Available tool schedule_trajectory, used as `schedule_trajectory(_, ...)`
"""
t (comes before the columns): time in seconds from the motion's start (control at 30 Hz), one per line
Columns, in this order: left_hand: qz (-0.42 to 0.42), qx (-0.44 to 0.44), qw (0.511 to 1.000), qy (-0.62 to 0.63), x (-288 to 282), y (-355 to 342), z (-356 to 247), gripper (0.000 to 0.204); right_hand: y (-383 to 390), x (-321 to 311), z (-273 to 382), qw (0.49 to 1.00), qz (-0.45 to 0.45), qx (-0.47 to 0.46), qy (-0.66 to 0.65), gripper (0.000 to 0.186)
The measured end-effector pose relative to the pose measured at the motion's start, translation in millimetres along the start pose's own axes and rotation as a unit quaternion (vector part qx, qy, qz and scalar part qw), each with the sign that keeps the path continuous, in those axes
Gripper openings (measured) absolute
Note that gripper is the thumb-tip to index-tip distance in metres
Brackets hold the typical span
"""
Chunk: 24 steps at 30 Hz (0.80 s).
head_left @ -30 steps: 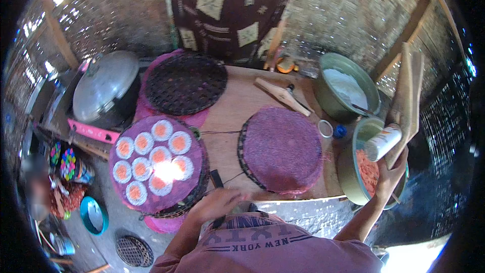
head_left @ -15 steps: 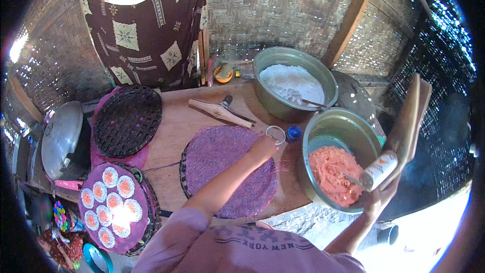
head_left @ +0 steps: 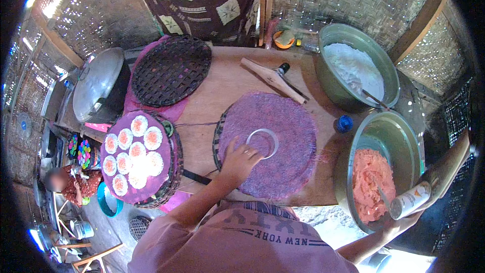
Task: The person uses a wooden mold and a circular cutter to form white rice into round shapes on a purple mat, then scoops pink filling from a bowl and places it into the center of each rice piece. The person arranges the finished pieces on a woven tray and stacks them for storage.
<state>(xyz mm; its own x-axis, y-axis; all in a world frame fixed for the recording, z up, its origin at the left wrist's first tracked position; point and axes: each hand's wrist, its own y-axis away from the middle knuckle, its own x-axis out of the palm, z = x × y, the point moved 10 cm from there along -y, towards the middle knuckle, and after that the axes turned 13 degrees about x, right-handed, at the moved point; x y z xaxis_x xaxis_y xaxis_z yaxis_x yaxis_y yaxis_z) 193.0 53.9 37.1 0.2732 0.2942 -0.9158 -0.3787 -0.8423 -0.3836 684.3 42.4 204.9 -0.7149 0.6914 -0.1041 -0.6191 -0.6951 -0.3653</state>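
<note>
Resting on coarse, grainy purple cloth (head_left: pixel 290 134), a thin, pale ring (head_left: pixel 276 144) encloses a round patch of the mesh. The left hand (head_left: pixel 241 161) pinches its near-left rim; well apart, the right hand (head_left: pixel 404 222) grips a long, smooth wooden piece (head_left: pixel 451 167) with a white cylinder (head_left: pixel 411 200) beside a tub (head_left: pixel 390 127) of lumpy orange paste (head_left: pixel 368 179). Half a second ago, the ring sat beside the blue lid (head_left: pixel 344 123); now it lies mid-cloth.
</note>
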Motion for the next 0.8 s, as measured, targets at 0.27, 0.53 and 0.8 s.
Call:
schedule_trajectory(0.27, -0.037, -0.028, 0.998, 0.036, -22.0, 85.9, -12.9, 0.031, 33.8, 102.8, 47.0, 0.992, 0.113, -0.048, 0.042, 0.091)
schedule_trajectory(0.53, 0.072, -0.243, 0.896, 0.363, 6.6, 266.1, -41.7, 0.029, 67.3, 145.1, 58.5, 0.967, 0.217, -0.102, 0.083, 0.092)
schedule_trajectory(0.8, 0.428, -0.337, 0.779, 0.312, -8.0, 314.5, 0.1, 0.045, 112.1, 192.1, 76.2, 0.94, 0.328, -0.061, 0.067, 0.093)
